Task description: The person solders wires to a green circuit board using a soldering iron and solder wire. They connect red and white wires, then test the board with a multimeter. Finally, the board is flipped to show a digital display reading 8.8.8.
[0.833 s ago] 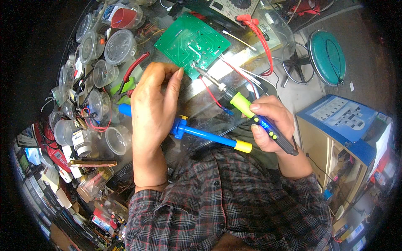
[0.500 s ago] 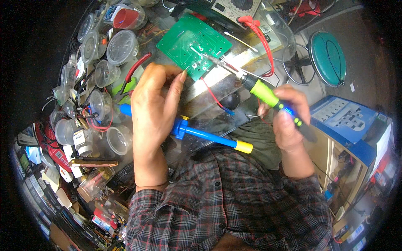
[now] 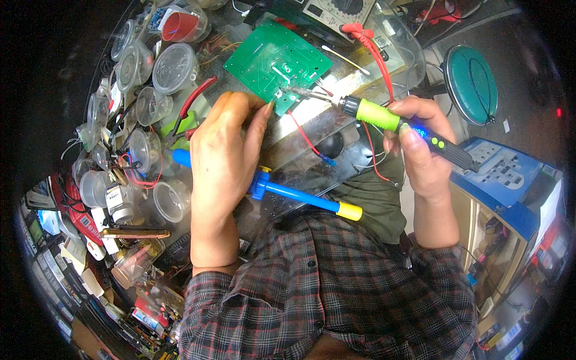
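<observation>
My right hand (image 3: 423, 141) grips a soldering iron (image 3: 375, 115) with a bright green sleeve, a black end and a lit blue display. Its metal tip reaches left over the lower part of a green circuit board (image 3: 270, 57), at or just above some solder pads. Thumb and forefinger of my left hand (image 3: 225, 141) pinch the board's near edge; the other fingers are curled and partly hidden. Red and dark wires (image 3: 307, 137) run from the board's near side. Below my left hand lies a blue plastic tool (image 3: 294, 195) with a yellow end, apparently a solder sucker.
Several clear plastic tubs (image 3: 175, 67) crowd the left side, beside red-handled pliers (image 3: 189, 108). A multimeter (image 3: 342, 12) with red leads (image 3: 381, 63) stands at the back, near a cotton swab (image 3: 345, 59). To the right are a teal round stool (image 3: 471, 84) and a blue box (image 3: 504, 171).
The soldering iron has swung to a flatter angle, its tip shifting left and nearer me on the board. My right hand moved slightly right and away from me. My left hand stays nearly still.
</observation>
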Tool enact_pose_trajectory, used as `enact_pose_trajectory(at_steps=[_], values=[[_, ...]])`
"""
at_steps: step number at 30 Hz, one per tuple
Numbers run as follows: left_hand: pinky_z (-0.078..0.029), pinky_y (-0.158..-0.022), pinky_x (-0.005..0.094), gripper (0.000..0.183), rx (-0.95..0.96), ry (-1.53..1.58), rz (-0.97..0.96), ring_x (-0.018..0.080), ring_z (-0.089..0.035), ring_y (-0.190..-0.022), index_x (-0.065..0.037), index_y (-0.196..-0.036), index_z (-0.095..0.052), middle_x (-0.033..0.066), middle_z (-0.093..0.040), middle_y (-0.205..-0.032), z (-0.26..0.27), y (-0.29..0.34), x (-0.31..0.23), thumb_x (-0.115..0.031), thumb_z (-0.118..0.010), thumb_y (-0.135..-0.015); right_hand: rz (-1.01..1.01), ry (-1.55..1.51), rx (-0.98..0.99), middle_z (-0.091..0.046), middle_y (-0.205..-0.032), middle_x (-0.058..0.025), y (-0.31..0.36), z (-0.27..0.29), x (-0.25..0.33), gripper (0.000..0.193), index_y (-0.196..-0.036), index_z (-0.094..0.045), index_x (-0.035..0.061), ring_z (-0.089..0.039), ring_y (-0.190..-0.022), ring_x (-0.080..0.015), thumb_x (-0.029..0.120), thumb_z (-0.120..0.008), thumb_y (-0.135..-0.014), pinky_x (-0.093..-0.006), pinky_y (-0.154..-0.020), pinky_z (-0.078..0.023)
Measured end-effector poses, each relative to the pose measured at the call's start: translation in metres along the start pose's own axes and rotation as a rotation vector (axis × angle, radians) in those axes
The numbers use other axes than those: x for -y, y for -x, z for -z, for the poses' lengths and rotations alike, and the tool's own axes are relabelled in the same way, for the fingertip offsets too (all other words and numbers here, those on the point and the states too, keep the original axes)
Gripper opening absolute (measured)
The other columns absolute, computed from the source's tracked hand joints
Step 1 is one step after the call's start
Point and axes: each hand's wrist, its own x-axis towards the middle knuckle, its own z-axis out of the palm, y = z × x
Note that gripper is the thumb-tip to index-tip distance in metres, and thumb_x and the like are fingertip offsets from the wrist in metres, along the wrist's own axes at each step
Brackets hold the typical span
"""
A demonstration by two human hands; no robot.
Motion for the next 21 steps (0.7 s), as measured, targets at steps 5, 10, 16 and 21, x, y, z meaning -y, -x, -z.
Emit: enact_pose_trajectory(at_steps=[5,10,16,21], values=[[-0.054,-0.071,0.0423,0.015,0.004,0.011,0.011,0.0361,-0.069,-0.079,-0.002,-0.094,-0.067,0.0153,-0.068,-0.089,0.0,-0.0011,-0.0007,-0.011,-0.078,-0.094,-0.033,0.054,0.023,-0.07,-0.109,-0.0085,0.0014,-0.0013,0.0007,0.029,-0.126,-0.066,-0.0025,-0.064,-0.087,-0.0095,0.011,-0.073,-0.102,-0.0251,-0.078,-0.052],[-0.054,-0.07,0.0414,0.015,0.018,0.044,0.02,0.0343,-0.07,-0.078,-0.001,-0.094,-0.067,0.015,-0.069,-0.089,-0.0016,-0.0011,0.0008,-0.012,-0.079,-0.095,-0.004,0.133,0.049,-0.071,-0.111,-0.0091,0.0039,-0.0005,-0.0024,0.03,-0.124,-0.068,-0.0018,-0.066,-0.093,-0.0119,0.013,-0.076,-0.099,-0.027,-0.083,-0.053],[-0.054,-0.07,0.0395,0.019,0.016,0.057,0.047,0.0319,-0.07,-0.077,-0.001,-0.095,-0.068,0.0139,-0.069,-0.089,-0.003,-0.0003,0.0021,-0.015,-0.081,-0.093,0.062,0.182,0.064,-0.072,-0.113,-0.0138,0.007,-0.0042,-0.0059,0.03,-0.121,-0.069,-0.0018,-0.069,-0.098,-0.0198,0.011,-0.077,-0.096,-0.0322,-0.087,-0.054],[-0.054,-0.071,0.0378,0.033,0.09,0.105,0.132,0.0281,-0.067,-0.076,-0.002,-0.095,-0.067,0.0122,-0.067,-0.087,0.0019,0.0011,0.0019,-0.023,-0.089,-0.085,0.075,0.209,0.066,-0.072,-0.112,-0.014,0.0072,-0.0035,-0.0077,0.03,-0.12,-0.069,-0.0019,-0.069,-0.097,-0.0208,0.011,-0.077,-0.095,-0.0325,-0.087,-0.054]])
